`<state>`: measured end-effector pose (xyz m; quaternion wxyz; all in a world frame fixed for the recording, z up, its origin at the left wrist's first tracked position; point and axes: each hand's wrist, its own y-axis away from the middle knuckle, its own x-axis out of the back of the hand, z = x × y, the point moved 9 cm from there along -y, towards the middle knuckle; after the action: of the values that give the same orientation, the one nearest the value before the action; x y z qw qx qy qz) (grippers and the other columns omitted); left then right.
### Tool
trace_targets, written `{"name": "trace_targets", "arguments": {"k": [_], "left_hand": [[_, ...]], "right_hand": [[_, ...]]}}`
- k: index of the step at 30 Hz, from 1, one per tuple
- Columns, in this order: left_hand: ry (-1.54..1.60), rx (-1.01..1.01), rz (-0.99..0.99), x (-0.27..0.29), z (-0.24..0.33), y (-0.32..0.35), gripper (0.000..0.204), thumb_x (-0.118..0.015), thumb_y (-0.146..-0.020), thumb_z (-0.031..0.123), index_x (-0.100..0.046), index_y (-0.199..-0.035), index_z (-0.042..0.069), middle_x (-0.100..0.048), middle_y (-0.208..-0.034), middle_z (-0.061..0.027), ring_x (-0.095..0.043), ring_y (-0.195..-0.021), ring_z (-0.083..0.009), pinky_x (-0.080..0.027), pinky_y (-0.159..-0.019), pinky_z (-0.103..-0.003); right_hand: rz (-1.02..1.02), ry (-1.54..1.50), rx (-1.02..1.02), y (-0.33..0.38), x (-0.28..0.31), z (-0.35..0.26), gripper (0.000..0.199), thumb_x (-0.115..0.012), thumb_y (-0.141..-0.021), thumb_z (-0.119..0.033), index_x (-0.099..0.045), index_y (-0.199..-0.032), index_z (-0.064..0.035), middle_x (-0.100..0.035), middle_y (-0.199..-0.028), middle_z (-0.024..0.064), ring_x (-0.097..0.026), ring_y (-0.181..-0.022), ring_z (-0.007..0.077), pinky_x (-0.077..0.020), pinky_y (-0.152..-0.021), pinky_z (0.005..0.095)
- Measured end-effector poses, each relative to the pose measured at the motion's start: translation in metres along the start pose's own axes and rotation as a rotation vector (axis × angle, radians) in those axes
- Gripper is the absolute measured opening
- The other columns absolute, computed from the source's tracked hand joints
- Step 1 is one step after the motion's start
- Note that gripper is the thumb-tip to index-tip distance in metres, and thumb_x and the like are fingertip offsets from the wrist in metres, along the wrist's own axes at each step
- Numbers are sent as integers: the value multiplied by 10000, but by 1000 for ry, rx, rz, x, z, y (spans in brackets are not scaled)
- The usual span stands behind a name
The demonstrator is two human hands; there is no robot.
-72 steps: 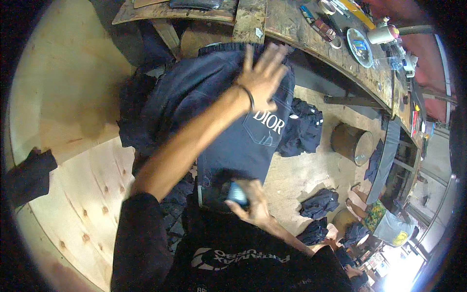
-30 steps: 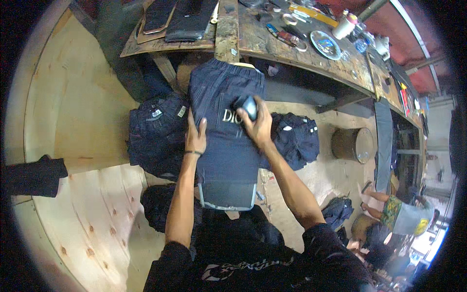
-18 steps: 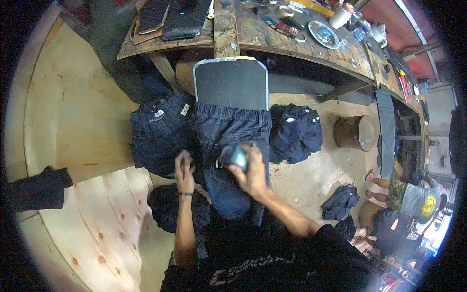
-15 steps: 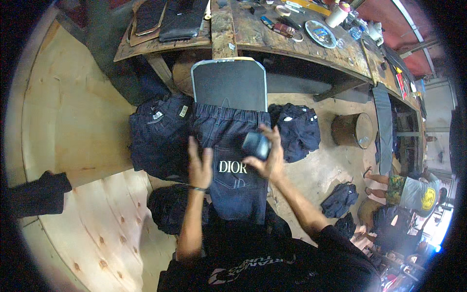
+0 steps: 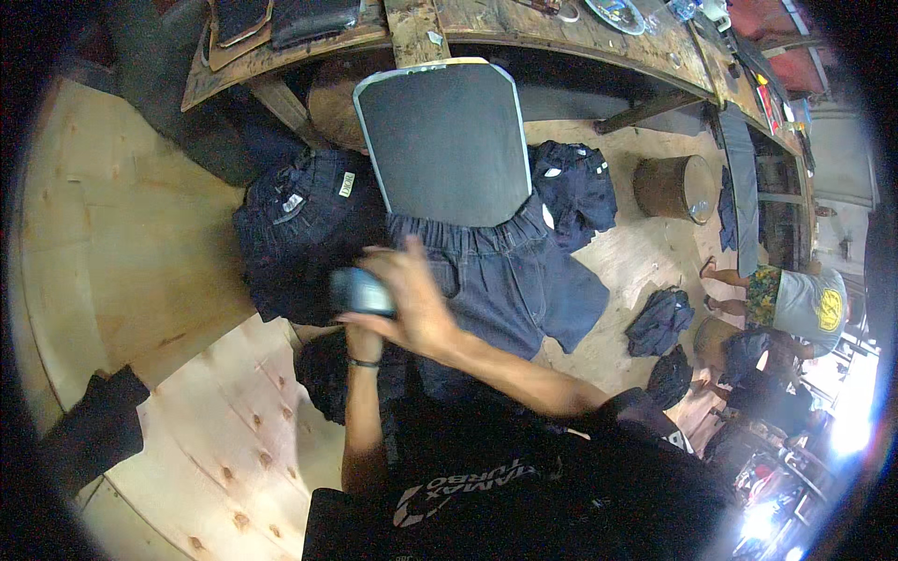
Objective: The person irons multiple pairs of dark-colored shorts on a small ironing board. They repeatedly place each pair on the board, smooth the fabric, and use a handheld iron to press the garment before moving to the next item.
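Observation:
A dark grey flat board (image 5: 440, 140) with a pale rim lies bare in front of me. A pair of dark denim shorts (image 5: 524, 285) lies just below it, the waistband at the board's near edge. My right hand (image 5: 412, 294) hovers over the left part of the shorts, blurred, shut on a small grey-blue block (image 5: 360, 292). My left hand (image 5: 359, 340) is mostly hidden under my right hand and the block. Only its wrist, with a dark band, shows, so I cannot tell what it holds.
A heap of dark denim (image 5: 299, 224) lies left of the board, and a smaller folded pile (image 5: 575, 187) right of it. A wooden workbench (image 5: 561, 37) runs along the top. On the floor to the right are a round wooden stool (image 5: 673, 187), dark garments (image 5: 659, 323) and another person (image 5: 795, 299).
The shorts have slid off the board toward me, leaving it bare. My right hand with the block has swung left. My left hand has dropped under it.

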<state>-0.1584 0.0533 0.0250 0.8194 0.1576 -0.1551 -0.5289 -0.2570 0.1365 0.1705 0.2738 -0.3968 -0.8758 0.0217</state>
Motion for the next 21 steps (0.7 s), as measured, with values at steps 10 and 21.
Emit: {"name": "trace_targets", "arguments": {"k": [10,21], "left_hand": [[-112,-80,304,-28,84,-156,742,-466,-1081,555,-533,-1426,-99,-563,-1434,-351,-517,-1385,-453,-391,-1160,-443],[-834,-886,434,-55,240,-173,685,-665,-987,448,-524,-1424,-60,-558,-1375,-315,-485,-1373,-456,-390,-1158,-521]], "right_hand": [[345,581,-135,-105,158,120,754,-905,-792,-336,-535,-1359,-4,-608,-1233,257,-582,-1173,449,-462,-1015,538],[453,470,-136,-170,191,169,746,-843,-858,-387,-521,-1387,30,-583,-1174,262,-561,-1109,443,-467,-968,505]]}}
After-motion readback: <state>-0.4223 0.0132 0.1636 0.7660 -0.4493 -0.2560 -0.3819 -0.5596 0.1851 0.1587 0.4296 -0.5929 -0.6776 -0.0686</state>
